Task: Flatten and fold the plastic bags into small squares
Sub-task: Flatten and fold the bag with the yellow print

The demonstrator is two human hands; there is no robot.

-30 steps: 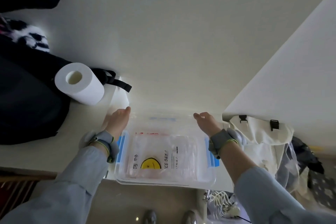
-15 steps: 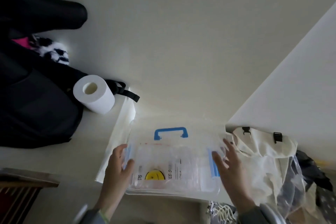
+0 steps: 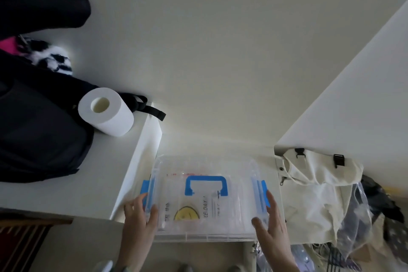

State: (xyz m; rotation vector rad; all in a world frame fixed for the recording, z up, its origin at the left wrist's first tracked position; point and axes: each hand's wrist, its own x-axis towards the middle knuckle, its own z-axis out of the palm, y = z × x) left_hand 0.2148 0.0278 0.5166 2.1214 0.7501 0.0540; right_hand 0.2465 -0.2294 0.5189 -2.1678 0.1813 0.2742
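both hands (image 3: pixel 138 216) grip box (image 3: pixel 205 234); bag (image 3: pixel 194 210) reads "day".

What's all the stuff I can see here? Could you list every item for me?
storage box: one, clear with blue handle and side latches, lid on, at the white table's near edge
plastic bags: count unclear, clear with a yellow print, inside the box
toilet roll: one, white, on the table, touching the backpack
backpack: one, black, far left
furry item: one, black and white, above the backpack
canvas bag: one, cream with black buckles, right of the box
table: one, white
left hand: holds the box's left side
right hand: holds the box's right side
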